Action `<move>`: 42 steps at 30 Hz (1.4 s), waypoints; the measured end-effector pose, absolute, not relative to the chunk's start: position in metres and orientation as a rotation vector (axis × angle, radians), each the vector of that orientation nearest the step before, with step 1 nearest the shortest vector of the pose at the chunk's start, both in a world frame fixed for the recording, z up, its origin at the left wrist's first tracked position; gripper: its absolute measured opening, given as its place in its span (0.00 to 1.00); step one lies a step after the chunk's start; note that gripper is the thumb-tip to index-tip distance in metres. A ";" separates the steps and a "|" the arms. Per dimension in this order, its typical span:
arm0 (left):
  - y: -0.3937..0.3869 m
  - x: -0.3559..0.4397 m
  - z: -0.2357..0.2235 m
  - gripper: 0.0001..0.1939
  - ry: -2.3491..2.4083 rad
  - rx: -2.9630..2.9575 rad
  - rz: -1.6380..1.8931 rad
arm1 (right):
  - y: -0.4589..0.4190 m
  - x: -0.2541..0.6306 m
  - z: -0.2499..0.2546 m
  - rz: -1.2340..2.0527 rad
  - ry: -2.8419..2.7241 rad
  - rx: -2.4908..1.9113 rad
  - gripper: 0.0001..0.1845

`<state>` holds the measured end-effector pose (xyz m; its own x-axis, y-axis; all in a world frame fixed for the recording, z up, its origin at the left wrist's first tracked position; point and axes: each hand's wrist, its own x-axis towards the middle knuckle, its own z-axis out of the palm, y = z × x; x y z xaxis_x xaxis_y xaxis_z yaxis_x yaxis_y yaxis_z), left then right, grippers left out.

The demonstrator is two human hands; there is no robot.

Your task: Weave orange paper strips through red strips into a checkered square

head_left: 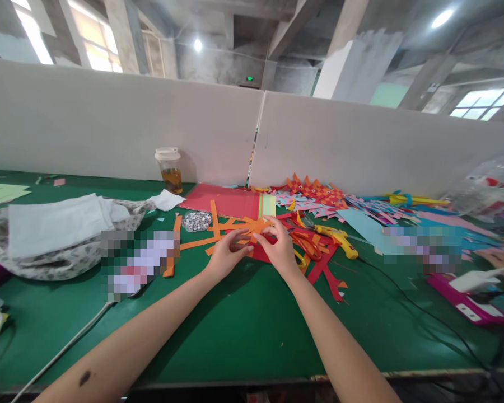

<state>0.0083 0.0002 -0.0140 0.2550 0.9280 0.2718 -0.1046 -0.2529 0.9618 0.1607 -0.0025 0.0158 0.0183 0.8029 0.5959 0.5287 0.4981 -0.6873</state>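
Both of my hands are at a cluster of orange paper strips (255,225) near the middle of the green table. My left hand (227,254) curls in from the left, its thumb and fingers around the edge of an orange paper strip. From the other side my right hand (280,249) pinches the orange paper between thumb and fingers. The fingers partly cover the paper, so its exact folds are hidden. More loose orange strips (199,243) lie left of my left hand. Red paper strips (322,263) and orange-handled scissors (308,244) lie right of my right hand.
A yellow glue gun (338,239) trails a black cord rightward. Behind are a red sheet (218,200), a lidded cup (169,170) and woven orange-red paper pieces (315,193). A phone (145,266), a cloth bag (59,263) and a magenta power strip (466,299) flank my arms.
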 end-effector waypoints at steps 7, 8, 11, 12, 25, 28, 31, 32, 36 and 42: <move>0.003 0.008 -0.015 0.21 0.807 1.365 1.172 | -0.004 0.160 0.014 0.269 -1.683 -1.143 0.24; 0.003 0.008 -0.015 0.22 0.806 1.352 1.161 | -0.004 0.161 0.014 0.246 -1.684 -1.153 0.24; 0.002 0.008 -0.014 0.22 0.809 1.337 1.140 | -0.003 0.162 0.013 0.188 -1.688 -1.175 0.22; 0.002 0.009 -0.014 0.22 0.816 1.336 1.135 | -0.002 0.162 0.013 0.177 -1.692 -1.171 0.21; 0.000 0.008 -0.011 0.15 0.901 1.500 1.168 | -0.008 0.158 0.019 0.191 -1.815 -1.122 0.19; 0.000 0.007 -0.010 0.16 0.926 1.540 1.128 | -0.009 0.156 0.019 0.210 -1.817 -1.116 0.19; 0.000 0.007 -0.009 0.17 0.930 1.541 1.091 | -0.010 0.156 0.020 0.220 -1.799 -1.126 0.18; 0.000 0.007 -0.009 0.17 0.931 1.542 1.080 | -0.010 0.156 0.021 0.222 -1.789 -1.122 0.17; 0.000 0.008 -0.008 0.18 0.920 1.529 1.062 | -0.010 0.156 0.023 0.227 -1.748 -1.119 0.17; -0.002 0.009 -0.006 0.19 0.903 1.452 1.046 | -0.009 0.156 0.023 0.260 -1.709 -1.156 0.18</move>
